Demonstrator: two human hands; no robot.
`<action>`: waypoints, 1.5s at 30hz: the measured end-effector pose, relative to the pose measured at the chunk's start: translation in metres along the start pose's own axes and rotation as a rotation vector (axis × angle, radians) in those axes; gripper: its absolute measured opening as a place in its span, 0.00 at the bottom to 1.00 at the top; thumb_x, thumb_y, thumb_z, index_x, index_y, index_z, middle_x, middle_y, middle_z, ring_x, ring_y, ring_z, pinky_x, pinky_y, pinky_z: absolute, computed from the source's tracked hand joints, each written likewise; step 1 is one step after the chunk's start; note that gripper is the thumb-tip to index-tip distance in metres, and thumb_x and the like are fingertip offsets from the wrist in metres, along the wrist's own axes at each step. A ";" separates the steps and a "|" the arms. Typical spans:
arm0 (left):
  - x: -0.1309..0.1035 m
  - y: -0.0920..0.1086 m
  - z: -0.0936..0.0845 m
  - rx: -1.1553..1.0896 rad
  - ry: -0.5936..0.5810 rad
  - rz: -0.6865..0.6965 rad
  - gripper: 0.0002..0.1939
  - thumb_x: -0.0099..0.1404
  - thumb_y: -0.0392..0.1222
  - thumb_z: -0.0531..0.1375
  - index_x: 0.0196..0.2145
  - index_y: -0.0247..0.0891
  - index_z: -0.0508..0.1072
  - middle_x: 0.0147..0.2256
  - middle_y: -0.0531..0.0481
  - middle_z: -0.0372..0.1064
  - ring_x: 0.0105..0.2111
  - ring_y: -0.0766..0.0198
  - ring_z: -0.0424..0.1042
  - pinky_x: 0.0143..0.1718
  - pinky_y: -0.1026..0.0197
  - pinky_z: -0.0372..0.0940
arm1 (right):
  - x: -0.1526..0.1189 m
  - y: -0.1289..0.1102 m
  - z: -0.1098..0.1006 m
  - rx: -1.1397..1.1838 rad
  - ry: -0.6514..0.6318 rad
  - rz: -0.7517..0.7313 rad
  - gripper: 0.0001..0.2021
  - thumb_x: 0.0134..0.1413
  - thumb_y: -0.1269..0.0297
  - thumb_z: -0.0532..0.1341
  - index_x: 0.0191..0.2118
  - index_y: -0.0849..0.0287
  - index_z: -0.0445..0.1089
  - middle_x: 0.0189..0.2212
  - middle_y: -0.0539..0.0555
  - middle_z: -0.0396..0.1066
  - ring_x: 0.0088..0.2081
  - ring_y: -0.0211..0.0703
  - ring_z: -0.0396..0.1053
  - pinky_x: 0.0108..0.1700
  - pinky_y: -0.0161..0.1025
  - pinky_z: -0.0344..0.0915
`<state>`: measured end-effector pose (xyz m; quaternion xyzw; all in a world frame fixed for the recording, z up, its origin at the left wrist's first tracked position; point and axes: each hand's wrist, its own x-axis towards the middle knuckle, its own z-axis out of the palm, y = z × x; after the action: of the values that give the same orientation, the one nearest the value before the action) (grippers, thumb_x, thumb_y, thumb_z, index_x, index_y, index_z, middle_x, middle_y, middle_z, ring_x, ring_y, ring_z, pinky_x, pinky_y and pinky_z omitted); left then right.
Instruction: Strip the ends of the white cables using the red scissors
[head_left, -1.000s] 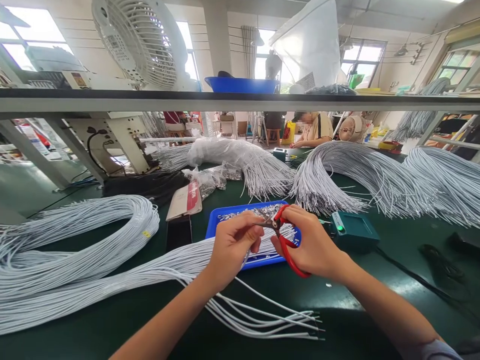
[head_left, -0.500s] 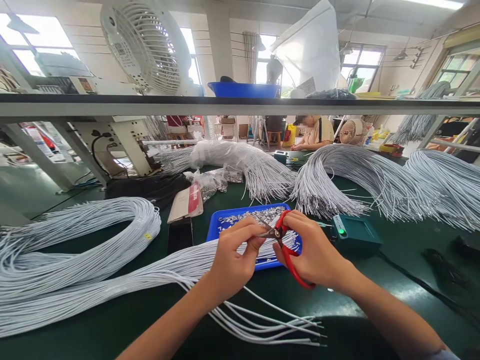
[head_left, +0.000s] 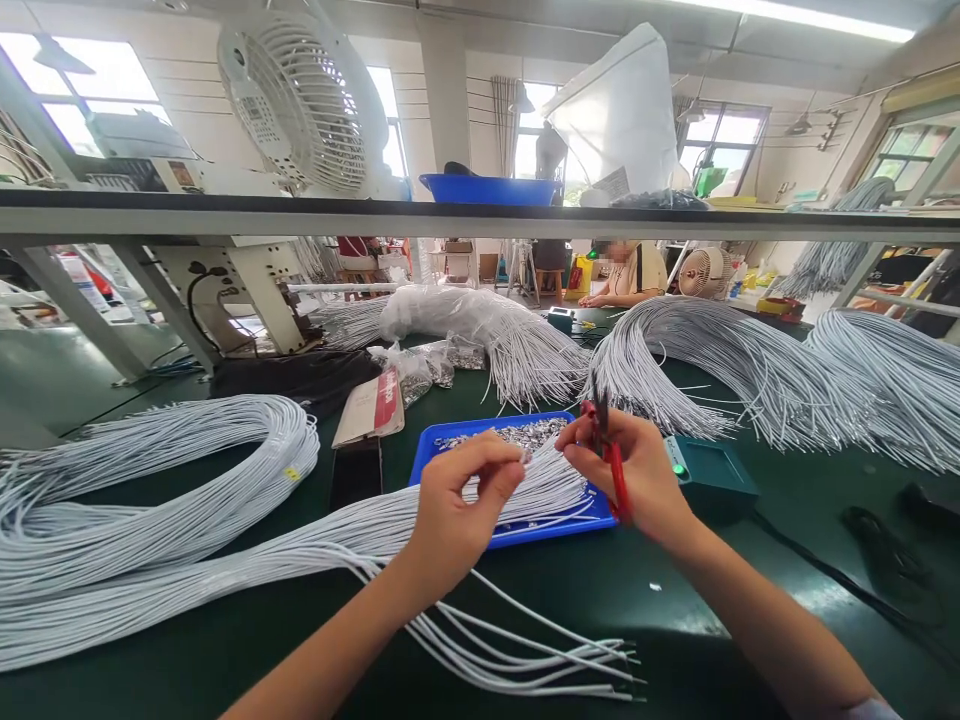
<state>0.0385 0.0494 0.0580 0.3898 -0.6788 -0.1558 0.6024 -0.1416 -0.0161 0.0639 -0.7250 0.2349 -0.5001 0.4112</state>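
Observation:
My right hand [head_left: 637, 465] is closed on red-handled scissors [head_left: 618, 480], their dark blades pointing upward. Thumb and forefinger of my left hand [head_left: 461, 500] pinch together over a tiny piece that I cannot make out. Both hands hover above a blue tray [head_left: 517, 540] holding small metal terminals [head_left: 525, 435]. A long bundle of white wires [head_left: 337, 530] runs from the left, behind my left hand, with ends over the tray. Several wires [head_left: 525, 665] split off and lie in front with bare tips.
Coiled white wires [head_left: 247, 420] lie at left, thick wire bundles [head_left: 697, 340] at back right. A green device [head_left: 712, 478] with a lit lamp stands beside the tray. A shelf [head_left: 480, 215] crosses overhead, bearing a fan [head_left: 307, 110]. Another person [head_left: 634, 275] sits beyond.
The scissors have moved away from my left fingers and swung upright in my right hand. My hands have drawn slightly apart.

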 end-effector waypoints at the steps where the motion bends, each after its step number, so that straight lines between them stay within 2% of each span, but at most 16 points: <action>1: -0.001 0.001 0.003 0.011 -0.042 0.008 0.04 0.62 0.34 0.61 0.31 0.35 0.75 0.25 0.50 0.69 0.26 0.68 0.65 0.27 0.66 0.62 | -0.003 -0.003 0.000 0.042 0.013 -0.018 0.04 0.51 0.68 0.63 0.28 0.58 0.67 0.29 0.50 0.72 0.31 0.39 0.68 0.34 0.37 0.64; 5: -0.006 0.001 0.011 0.040 -0.074 0.027 0.02 0.61 0.32 0.62 0.31 0.35 0.75 0.26 0.50 0.70 0.26 0.68 0.67 0.28 0.67 0.64 | -0.010 -0.012 0.000 0.129 -0.029 -0.051 0.06 0.50 0.70 0.66 0.29 0.57 0.66 0.30 0.49 0.73 0.31 0.38 0.69 0.35 0.36 0.66; 11: -0.008 -0.001 0.014 0.067 -0.091 0.047 0.02 0.62 0.32 0.61 0.31 0.34 0.74 0.24 0.51 0.69 0.25 0.68 0.66 0.26 0.66 0.63 | -0.014 -0.012 0.002 0.038 -0.096 -0.043 0.04 0.49 0.70 0.66 0.31 0.57 0.69 0.30 0.49 0.71 0.30 0.37 0.67 0.34 0.37 0.65; 18: -0.008 -0.001 0.017 0.091 -0.078 0.067 0.04 0.61 0.32 0.61 0.29 0.34 0.75 0.24 0.51 0.69 0.24 0.69 0.65 0.25 0.67 0.62 | -0.017 -0.010 0.002 -0.027 -0.100 -0.056 0.07 0.48 0.71 0.66 0.30 0.56 0.66 0.29 0.48 0.69 0.30 0.38 0.64 0.33 0.37 0.62; 24: -0.010 -0.004 0.022 0.060 -0.014 0.038 0.03 0.59 0.32 0.64 0.28 0.35 0.75 0.23 0.52 0.69 0.22 0.70 0.65 0.24 0.68 0.62 | -0.018 -0.005 0.007 -0.088 -0.028 -0.177 0.11 0.47 0.73 0.65 0.27 0.57 0.61 0.27 0.49 0.67 0.29 0.39 0.63 0.32 0.39 0.61; 33: -0.017 -0.011 0.029 0.017 0.070 -0.014 0.03 0.58 0.33 0.65 0.27 0.35 0.75 0.23 0.52 0.68 0.22 0.70 0.65 0.24 0.68 0.62 | -0.029 0.006 0.023 -0.106 0.126 -0.352 0.15 0.41 0.83 0.60 0.32 0.54 0.63 0.27 0.48 0.66 0.32 0.41 0.62 0.34 0.39 0.60; 37: -0.016 -0.015 0.030 0.086 0.105 0.055 0.04 0.58 0.31 0.64 0.27 0.34 0.73 0.23 0.53 0.67 0.22 0.71 0.65 0.24 0.69 0.62 | -0.031 0.006 0.027 -0.106 0.162 -0.266 0.12 0.45 0.80 0.60 0.29 0.56 0.60 0.26 0.48 0.63 0.31 0.39 0.60 0.33 0.39 0.59; 41: -0.014 -0.019 0.029 0.189 0.153 0.180 0.05 0.57 0.29 0.64 0.27 0.34 0.72 0.22 0.56 0.66 0.21 0.73 0.63 0.23 0.70 0.60 | -0.032 0.005 0.030 -0.043 0.127 -0.133 0.09 0.50 0.76 0.61 0.28 0.56 0.60 0.26 0.47 0.61 0.29 0.37 0.59 0.32 0.37 0.59; 45: -0.013 -0.020 0.027 0.183 0.145 0.177 0.04 0.58 0.29 0.64 0.30 0.35 0.73 0.24 0.56 0.67 0.22 0.74 0.64 0.24 0.71 0.61 | -0.028 0.002 0.028 0.086 0.135 -0.121 0.08 0.53 0.74 0.60 0.29 0.56 0.61 0.27 0.46 0.65 0.29 0.36 0.63 0.32 0.35 0.62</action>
<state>0.0193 0.0386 0.0288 0.3920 -0.6765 -0.0109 0.6234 -0.1269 0.0137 0.0427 -0.6842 0.1961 -0.5815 0.3941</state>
